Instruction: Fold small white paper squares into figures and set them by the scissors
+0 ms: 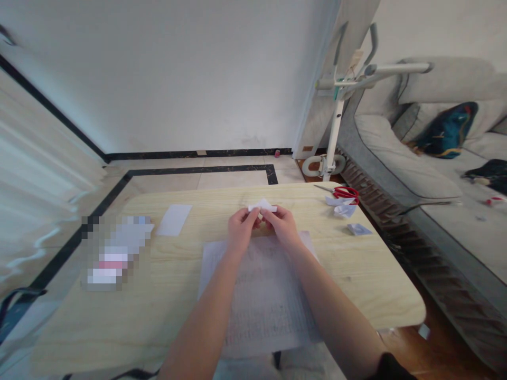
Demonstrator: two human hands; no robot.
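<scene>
From my far place I see first the table (166, 295), which spreads around the left hand (241, 226) and the right hand (285, 226). Under the forearms, nearer than the hands, lies a large sheet (269, 295); it seems printed, and perhaps it serves as a mat. To the left of the hands is a blank paper (174, 219), well apart, probably so that it does not get creased. To their right I find the scissors (337, 190), with folded pieces (344, 211) close by, I think put there to leave room. Small white paper (262, 203) is between the two hands. Both pinch it narrowly, thumbs on the near edge, I suppose to keep it straight. Whether it touches the table, I cannot tell.
</scene>
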